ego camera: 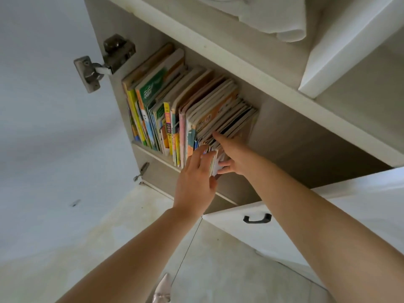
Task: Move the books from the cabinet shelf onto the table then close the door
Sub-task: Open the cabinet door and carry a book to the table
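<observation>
A row of several colourful books (175,101) stands upright on the cabinet shelf (153,155), leaning to the right. Both hands reach into the right end of the row. My left hand (195,178) presses against the left side of a thin bundle of books (215,160), fingers pointing into the shelf. My right hand (231,153) grips the same bundle from the right, with its thumb under the front edge and its fingers laid along the covers. The cabinet door (43,127) stands open at the left, hanging on its hinges.
A metal hinge (102,64) joins the door to the cabinet side. Folded white cloth (273,16) lies on the shelf above. A white drawer front with a black handle (256,218) sits below right. Tiled floor (218,270) lies underneath.
</observation>
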`<action>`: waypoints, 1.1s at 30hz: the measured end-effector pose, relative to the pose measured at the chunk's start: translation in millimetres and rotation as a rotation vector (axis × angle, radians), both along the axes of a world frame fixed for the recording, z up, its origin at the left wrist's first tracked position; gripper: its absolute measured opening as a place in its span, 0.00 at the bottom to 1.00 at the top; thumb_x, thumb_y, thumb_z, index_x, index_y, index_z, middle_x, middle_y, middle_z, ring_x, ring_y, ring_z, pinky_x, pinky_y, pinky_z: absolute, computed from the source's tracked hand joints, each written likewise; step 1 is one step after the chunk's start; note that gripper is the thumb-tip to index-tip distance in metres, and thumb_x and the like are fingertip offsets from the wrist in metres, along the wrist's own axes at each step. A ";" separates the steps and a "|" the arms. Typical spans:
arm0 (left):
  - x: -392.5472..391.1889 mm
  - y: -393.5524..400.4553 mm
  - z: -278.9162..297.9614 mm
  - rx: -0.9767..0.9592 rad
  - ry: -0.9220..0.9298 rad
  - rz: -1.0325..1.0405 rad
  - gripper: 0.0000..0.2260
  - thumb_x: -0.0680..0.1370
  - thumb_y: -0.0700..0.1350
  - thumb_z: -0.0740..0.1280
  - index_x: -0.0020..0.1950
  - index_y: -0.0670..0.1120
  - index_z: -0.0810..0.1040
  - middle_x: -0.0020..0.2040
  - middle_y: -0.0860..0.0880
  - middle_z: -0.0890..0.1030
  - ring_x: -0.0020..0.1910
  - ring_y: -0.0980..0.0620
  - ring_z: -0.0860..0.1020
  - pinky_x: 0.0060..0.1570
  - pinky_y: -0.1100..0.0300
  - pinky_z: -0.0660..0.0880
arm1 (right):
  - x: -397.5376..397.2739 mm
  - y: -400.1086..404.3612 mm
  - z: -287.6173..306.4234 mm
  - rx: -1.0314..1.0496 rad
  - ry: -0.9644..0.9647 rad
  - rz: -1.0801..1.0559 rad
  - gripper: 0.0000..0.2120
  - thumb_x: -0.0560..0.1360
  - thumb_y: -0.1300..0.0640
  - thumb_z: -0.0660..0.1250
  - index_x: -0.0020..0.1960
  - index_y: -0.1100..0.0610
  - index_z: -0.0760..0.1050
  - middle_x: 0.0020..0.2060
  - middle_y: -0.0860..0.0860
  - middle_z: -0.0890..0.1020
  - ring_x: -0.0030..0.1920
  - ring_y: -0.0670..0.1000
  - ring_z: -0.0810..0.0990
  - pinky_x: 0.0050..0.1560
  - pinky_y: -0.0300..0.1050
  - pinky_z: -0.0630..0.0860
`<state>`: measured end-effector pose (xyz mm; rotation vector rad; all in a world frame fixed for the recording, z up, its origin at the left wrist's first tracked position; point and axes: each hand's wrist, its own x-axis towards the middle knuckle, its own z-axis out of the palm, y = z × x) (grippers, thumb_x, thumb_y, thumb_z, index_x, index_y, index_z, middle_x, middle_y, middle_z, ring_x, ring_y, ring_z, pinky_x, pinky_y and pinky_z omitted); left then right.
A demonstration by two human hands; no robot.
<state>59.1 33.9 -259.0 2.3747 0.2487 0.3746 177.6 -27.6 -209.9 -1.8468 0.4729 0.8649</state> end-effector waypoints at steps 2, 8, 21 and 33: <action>-0.2 -2.0 -5.5 -0.032 -0.022 0.003 0.26 0.70 0.38 0.74 0.66 0.44 0.71 0.67 0.44 0.72 0.65 0.43 0.74 0.54 0.53 0.79 | 0.9 -3.2 -0.7 0.011 0.006 0.030 0.29 0.74 0.43 0.69 0.70 0.49 0.62 0.69 0.57 0.71 0.62 0.66 0.75 0.57 0.67 0.75; 4.0 -14.6 -15.4 -0.172 -0.011 0.027 0.28 0.71 0.40 0.73 0.67 0.48 0.62 0.65 0.46 0.70 0.59 0.47 0.77 0.46 0.64 0.76 | 3.1 -22.7 2.4 -0.014 0.024 0.090 0.20 0.77 0.52 0.66 0.67 0.55 0.66 0.62 0.59 0.76 0.59 0.63 0.78 0.60 0.66 0.74; 23.0 -31.7 -42.6 -0.224 -0.017 0.049 0.20 0.74 0.47 0.72 0.64 0.44 0.73 0.60 0.45 0.80 0.59 0.46 0.79 0.51 0.61 0.76 | 33.8 -23.4 7.0 -0.153 -0.021 -0.175 0.39 0.65 0.47 0.77 0.68 0.53 0.59 0.58 0.60 0.74 0.53 0.64 0.77 0.58 0.72 0.72; 27.7 -24.3 -55.3 -0.244 -0.075 0.107 0.18 0.75 0.43 0.70 0.64 0.46 0.72 0.63 0.46 0.76 0.64 0.45 0.75 0.54 0.52 0.80 | 40.0 -20.7 3.0 -0.123 0.002 -0.114 0.34 0.66 0.51 0.76 0.65 0.54 0.62 0.55 0.60 0.77 0.47 0.65 0.82 0.40 0.70 0.78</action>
